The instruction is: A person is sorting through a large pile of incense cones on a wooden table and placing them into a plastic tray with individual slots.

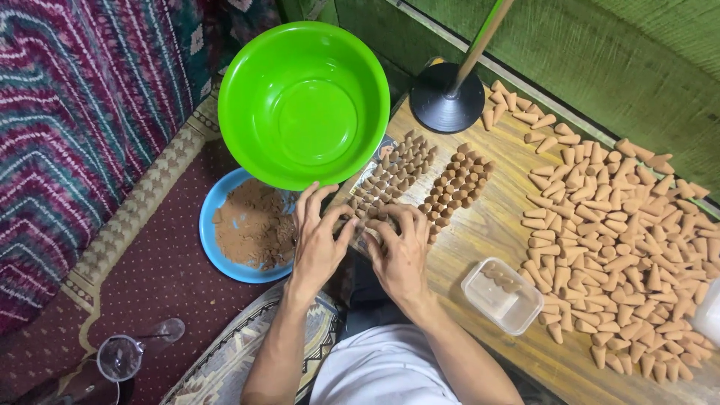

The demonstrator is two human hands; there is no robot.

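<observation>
Closest to the person, a white shirt (382,371) fills the bottom edge, and both forearms reach forward from it over a wooden board (487,232). The left hand (319,240) and the right hand (401,251) sit side by side, palms down, fingers curled over the near end of a flat mould (390,184) packed with rows of small brown cones (457,184). The fingertips press on the cones there; whether either hand is pinching one I cannot tell, since the fingers cover that spot.

Just right of the right wrist stands a small clear plastic box (501,295). Beyond it, a broad spread of tan cones (615,240) lies loose across the right part of the board.

Left of the hands, on the dark red carpet (161,277), a blue plate (217,206) holds a heap of brown powder (255,225). A big green bowl (304,105) overlaps the plate's far rim and touches the mould's far left side.

Farther back, a black round stand (448,97) with a slanting pole rests on the board's far corner. A clear glass (120,358) lies at the lower left.
</observation>
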